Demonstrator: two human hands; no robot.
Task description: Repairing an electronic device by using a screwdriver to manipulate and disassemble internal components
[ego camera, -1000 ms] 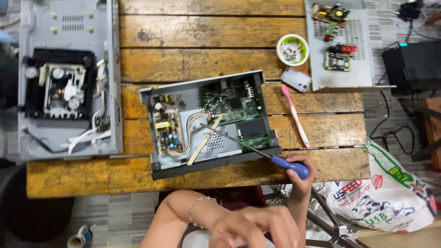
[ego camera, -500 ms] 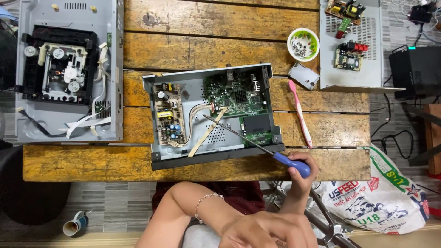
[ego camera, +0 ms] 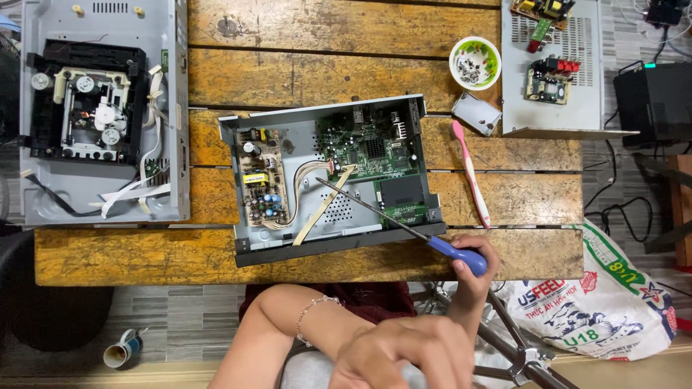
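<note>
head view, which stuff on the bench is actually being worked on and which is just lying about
In hand:
right hand gripping the blue-handled screwdriver
open grey electronics box, the screwdriver tip reaching inside it

Lying about:
pink toothbrush
bowl of screws
opened disc player
grey panel with small boards
printed sack
left hand, off the table, touches none of these
</note>
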